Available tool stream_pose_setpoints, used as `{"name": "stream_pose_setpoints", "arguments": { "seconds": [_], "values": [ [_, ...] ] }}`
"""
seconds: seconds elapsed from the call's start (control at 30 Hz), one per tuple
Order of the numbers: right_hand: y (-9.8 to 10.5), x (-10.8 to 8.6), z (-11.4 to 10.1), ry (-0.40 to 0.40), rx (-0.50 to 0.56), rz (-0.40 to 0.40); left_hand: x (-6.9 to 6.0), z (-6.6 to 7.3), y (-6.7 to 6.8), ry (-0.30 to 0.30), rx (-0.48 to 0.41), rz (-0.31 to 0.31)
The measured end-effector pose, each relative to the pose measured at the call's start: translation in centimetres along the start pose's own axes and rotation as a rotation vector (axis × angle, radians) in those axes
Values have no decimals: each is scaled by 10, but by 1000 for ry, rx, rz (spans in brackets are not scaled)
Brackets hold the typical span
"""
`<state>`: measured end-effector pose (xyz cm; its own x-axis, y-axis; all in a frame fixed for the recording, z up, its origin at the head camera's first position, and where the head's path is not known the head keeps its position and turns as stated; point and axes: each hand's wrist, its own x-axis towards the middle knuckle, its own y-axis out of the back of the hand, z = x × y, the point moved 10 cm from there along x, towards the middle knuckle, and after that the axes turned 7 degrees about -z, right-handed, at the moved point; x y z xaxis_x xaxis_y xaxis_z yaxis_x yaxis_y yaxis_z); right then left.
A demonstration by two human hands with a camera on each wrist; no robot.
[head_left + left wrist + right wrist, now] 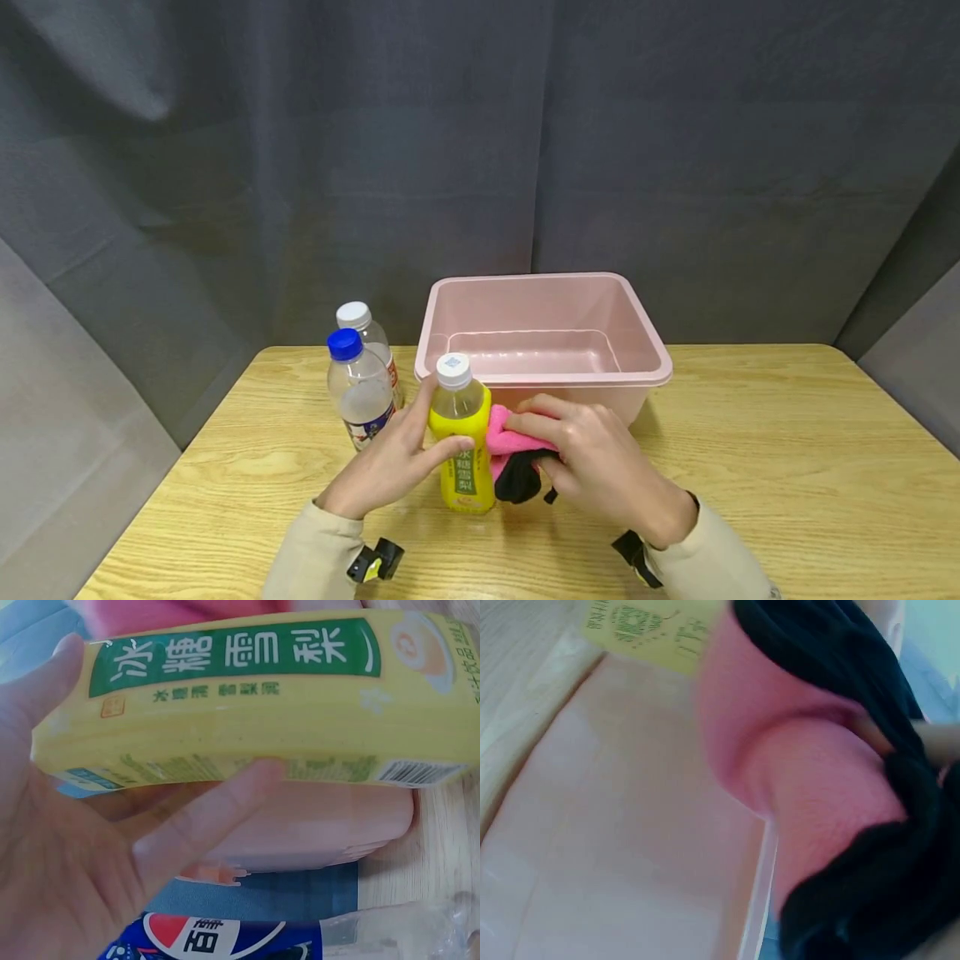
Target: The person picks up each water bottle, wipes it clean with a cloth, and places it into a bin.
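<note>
A drink bottle (465, 479) with a yellow label and white cap stands upright on the table, in front of the pink bin. My left hand (382, 471) grips it from the left, the thumb across its front. In the left wrist view the label (240, 712) fills the upper part, and fingers lie along two sides of it. With my right hand (603, 462) I hold a bunched pink cloth with black edging (501, 429) against the bottle's right side. Close up, the right wrist view shows the folded cloth (817, 780); the fingertips are mostly hidden in it.
Behind the hands stands a pink plastic bin (656, 375). Left of the yellow bottle are two clear bottles, one with a blue cap (345, 344) and one with a white cap (354, 315). A dark curtain (675, 167) hangs behind the wooden table (780, 450).
</note>
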<state>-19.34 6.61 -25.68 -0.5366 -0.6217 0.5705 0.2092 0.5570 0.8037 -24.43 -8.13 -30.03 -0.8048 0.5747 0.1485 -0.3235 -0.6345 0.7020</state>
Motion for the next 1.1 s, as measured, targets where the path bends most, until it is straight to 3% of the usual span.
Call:
{"name": "stream_pose_setpoints", "arguments": {
  "seconds": [0.2, 0.33, 0.6, 0.9, 1.0, 1.1],
  "values": [
    [37, -5, -5, 41, 153, 348, 0, 3, -1, -32, -10, -10],
    [44, -8, -7, 83, 210, 436, 2, 4, -2, -43, -10, -18],
    [38, -5, -7, 81, 211, 350, 2, 3, -1, -47, -6, -10],
    [29, -1, -12, 127, 84, 211, 2, 2, -1, -29, 0, -4],
    [23, -1, -11, 126, 44, 147, 2, 2, -1, -26, -3, -4],
    [5, -1, -7, 96, 14, 15, 2, 1, 0, -15, -2, 1]
  ]
}}
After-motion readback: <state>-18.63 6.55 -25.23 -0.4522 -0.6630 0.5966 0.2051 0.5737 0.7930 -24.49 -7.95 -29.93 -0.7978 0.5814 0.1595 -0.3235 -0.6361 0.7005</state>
